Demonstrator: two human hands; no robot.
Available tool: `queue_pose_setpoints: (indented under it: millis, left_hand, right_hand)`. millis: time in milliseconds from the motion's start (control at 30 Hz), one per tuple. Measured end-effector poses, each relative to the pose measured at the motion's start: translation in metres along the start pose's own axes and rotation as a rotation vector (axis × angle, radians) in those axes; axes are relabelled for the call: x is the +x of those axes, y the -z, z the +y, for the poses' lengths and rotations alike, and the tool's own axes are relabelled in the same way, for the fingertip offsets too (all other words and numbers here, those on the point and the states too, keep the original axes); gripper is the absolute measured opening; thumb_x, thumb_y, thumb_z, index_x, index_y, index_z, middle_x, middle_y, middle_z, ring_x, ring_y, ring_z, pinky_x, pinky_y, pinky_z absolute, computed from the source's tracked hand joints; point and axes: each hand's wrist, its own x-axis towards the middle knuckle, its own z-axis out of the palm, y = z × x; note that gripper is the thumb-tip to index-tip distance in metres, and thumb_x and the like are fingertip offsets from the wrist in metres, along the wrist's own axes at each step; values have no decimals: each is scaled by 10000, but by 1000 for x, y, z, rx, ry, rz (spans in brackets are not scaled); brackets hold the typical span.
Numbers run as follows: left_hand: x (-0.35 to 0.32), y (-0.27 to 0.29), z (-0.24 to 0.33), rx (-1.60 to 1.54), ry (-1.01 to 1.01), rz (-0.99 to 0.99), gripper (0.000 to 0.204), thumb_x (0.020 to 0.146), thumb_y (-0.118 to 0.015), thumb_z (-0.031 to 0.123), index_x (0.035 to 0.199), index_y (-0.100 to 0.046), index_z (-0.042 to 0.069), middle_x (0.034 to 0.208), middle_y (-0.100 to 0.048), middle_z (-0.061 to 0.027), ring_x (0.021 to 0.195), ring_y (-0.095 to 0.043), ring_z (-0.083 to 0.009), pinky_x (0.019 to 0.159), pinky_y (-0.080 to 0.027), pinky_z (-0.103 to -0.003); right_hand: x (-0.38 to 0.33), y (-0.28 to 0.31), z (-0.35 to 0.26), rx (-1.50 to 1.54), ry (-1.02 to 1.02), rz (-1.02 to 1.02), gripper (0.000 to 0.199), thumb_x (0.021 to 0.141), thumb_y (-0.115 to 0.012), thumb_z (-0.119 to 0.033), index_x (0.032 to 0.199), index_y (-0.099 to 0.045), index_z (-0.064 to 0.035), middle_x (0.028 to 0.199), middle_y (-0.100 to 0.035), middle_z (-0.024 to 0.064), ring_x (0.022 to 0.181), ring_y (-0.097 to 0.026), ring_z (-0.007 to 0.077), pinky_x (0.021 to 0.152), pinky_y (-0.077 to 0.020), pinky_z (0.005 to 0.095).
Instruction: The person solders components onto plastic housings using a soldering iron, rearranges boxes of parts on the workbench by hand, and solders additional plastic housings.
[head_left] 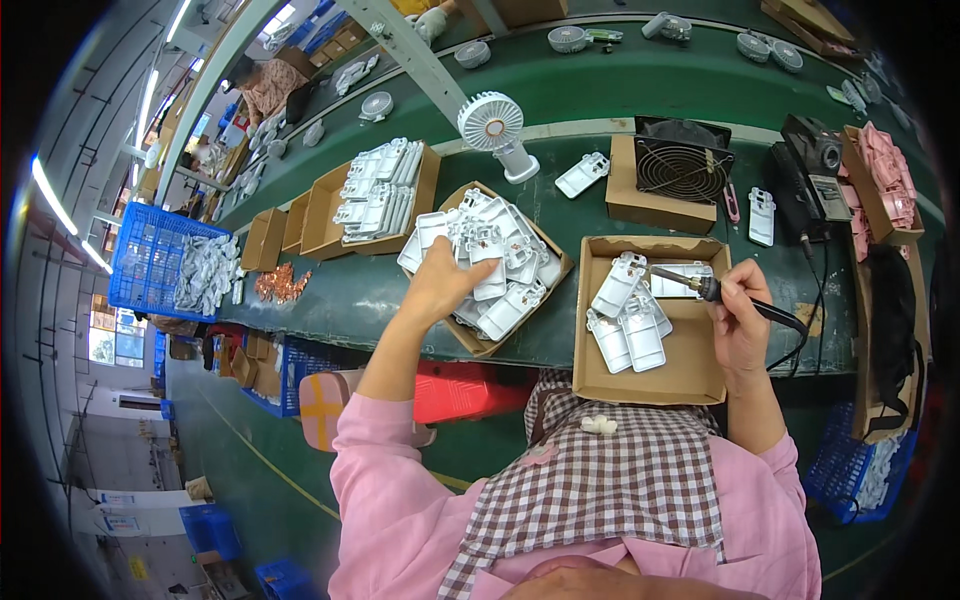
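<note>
My right hand is closed round the handle of a soldering iron. Its metal tip points left, close to a white plastic casing. That casing rests on several similar ones in a shallow cardboard tray; whether the tip touches it I cannot tell. My left hand reaches over a heaped pile of white casings in another cardboard box. Thumb and fingers are spread apart on the pile, with some fingertips hidden among the pieces.
A small white fan stands behind the left box. Beyond the tray are a black square fan on a cardboard box and a black soldering station. Copper-coloured small parts lie left, near a blue crate. Pink parts fill a box at right.
</note>
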Motion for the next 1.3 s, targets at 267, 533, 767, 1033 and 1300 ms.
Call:
queue_pose_setpoints:
  millis: [267,533,767,1033,1300]
  left_hand:
    - [-10,-20,1,-390,-43,198,935,690,-818,153,1359,-194,-36,1193,-526,-232,1072,-566,-263,909,-460,-329]
    - [-36,9,-20,-1061,-22,33,515,694,-777,55,1152,-557,-27,1038,-651,-90,912,-627,-159,828,-496,-295]
    - [-73,38,-50,-576,-160,-339,699,626,-802,26,1253,-493,15,1156,-573,-75,1065,-546,-167,951,-429,-330]
    - [-73,27,-73,-203,-333,-360,814,539,-801,95,1282,-473,35,1200,-531,-78,1110,-494,-181,982,-371,-306]
    - [-93,-20,-57,-358,-269,-163,711,607,-784,37,1233,-450,1,1123,-525,-132,1004,-557,-253,906,-436,-337]
  right_hand:
    - [0,-1,-1,3,8,9,145,857,-629,-134,835,-496,-81,666,-495,-24,509,-385,20,439,-275,159]
    - [3,0,2,20,1,9,168,853,-660,-126,827,-499,-85,667,-502,-23,501,-377,19,435,-273,159]
    - [0,0,-1,25,-23,-19,161,851,-642,-113,835,-485,-84,686,-512,-15,517,-387,23,454,-287,164]
    - [0,0,-4,32,-28,-2,162,849,-635,-115,817,-480,-81,676,-504,-14,516,-390,28,457,-286,160]
    - [1,0,-3,25,-9,-2,172,852,-638,-127,819,-478,-74,671,-499,-11,509,-387,28,448,-281,162]
